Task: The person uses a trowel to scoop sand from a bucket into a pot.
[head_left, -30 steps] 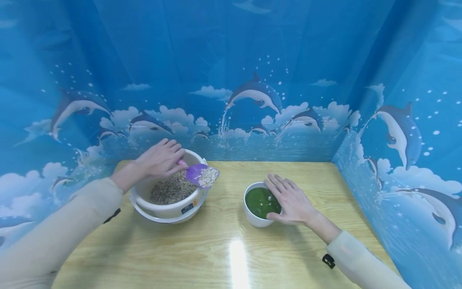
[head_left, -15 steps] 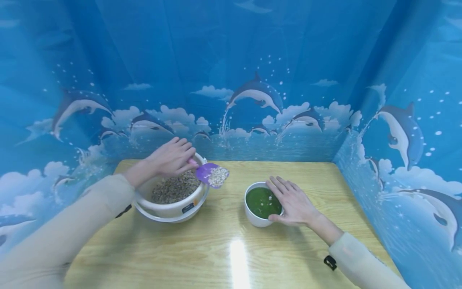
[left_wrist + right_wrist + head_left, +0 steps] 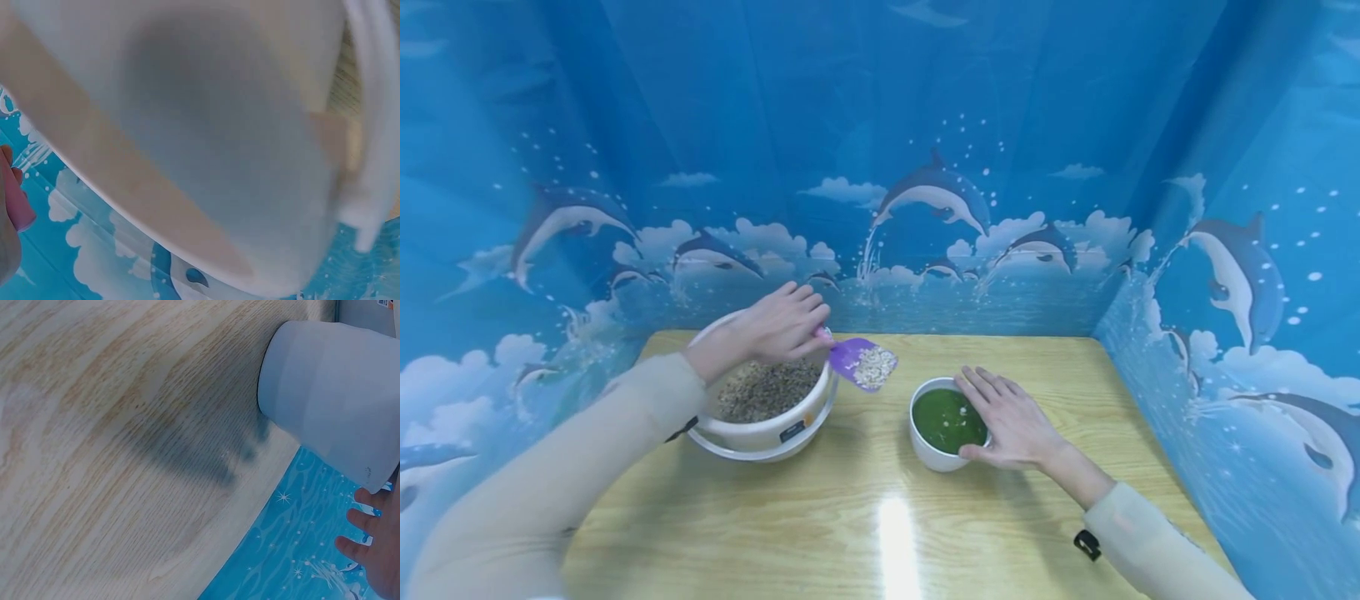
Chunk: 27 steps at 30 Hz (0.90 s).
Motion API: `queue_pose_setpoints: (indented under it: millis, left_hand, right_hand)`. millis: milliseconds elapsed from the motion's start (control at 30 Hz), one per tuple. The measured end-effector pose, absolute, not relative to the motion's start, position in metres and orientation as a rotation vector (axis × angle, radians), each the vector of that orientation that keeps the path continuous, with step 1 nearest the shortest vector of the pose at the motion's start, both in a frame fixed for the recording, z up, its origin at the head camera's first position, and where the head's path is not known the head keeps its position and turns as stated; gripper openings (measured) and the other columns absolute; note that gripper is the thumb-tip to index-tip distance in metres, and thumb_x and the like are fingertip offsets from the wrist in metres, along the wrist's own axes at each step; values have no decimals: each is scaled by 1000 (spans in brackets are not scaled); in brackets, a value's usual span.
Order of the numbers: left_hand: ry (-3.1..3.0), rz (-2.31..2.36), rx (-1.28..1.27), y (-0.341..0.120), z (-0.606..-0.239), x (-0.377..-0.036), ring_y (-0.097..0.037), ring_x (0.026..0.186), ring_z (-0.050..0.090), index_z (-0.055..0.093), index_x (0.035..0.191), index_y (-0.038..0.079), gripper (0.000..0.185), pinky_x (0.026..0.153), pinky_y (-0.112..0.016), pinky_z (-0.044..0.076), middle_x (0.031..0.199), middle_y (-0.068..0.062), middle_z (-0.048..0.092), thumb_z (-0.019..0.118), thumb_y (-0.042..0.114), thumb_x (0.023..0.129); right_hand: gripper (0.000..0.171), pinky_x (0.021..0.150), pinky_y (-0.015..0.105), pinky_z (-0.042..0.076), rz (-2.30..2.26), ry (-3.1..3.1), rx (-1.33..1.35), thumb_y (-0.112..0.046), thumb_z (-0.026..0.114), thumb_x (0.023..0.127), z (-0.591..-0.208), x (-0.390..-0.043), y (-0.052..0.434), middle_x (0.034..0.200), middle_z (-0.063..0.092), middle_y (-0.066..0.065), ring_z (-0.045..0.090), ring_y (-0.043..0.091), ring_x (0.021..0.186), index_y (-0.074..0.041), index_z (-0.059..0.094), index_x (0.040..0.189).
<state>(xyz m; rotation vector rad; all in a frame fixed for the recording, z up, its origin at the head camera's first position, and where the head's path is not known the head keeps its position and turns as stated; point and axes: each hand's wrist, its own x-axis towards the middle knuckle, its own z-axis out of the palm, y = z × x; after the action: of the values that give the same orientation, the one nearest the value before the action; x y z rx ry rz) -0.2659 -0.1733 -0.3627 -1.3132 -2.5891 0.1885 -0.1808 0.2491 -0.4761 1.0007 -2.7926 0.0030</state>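
My left hand (image 3: 782,323) grips the pink handle of a small purple shovel (image 3: 848,357), whose blade bears a heap of pale grains (image 3: 876,367). The shovel blade hangs just past the right rim of a white bucket (image 3: 767,429) holding grey-brown, gravel-like grains (image 3: 765,392). In the left wrist view, the pink handle (image 3: 19,200) shows at the left edge. My right hand (image 3: 1007,417) rests with fingers spread at the right rim of a white pot (image 3: 931,458). Inside the pot is a green surface (image 3: 947,421) with several pale grains on it.
The white bucket sits inside a second white container (image 3: 760,457) on the wooden table (image 3: 790,525). A blue dolphin-print curtain (image 3: 820,167) encloses the table at the back and both sides. A bright light reflection lies on the table's near middle.
My left hand has moved right with the loaded shovel, from over the bucket to past its rim, toward the pot. The bucket shifts slightly right; my right hand stays at the pot.
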Motion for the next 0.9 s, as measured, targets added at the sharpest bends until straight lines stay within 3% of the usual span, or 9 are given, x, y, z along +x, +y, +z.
queue_pose_setpoints:
  millis: [900]
  left_hand:
    - [-2589, 229, -1395, -150, -363, -265, -22, 88, 52, 59, 99, 14, 39, 83, -39, 43, 90, -2, 58, 47, 50, 109]
  right_hand:
    - [118, 118, 62, 42, 25, -2797, 998, -88, 54, 81, -475, -180, 249, 168, 39, 20, 44, 45, 152, -8, 32, 165]
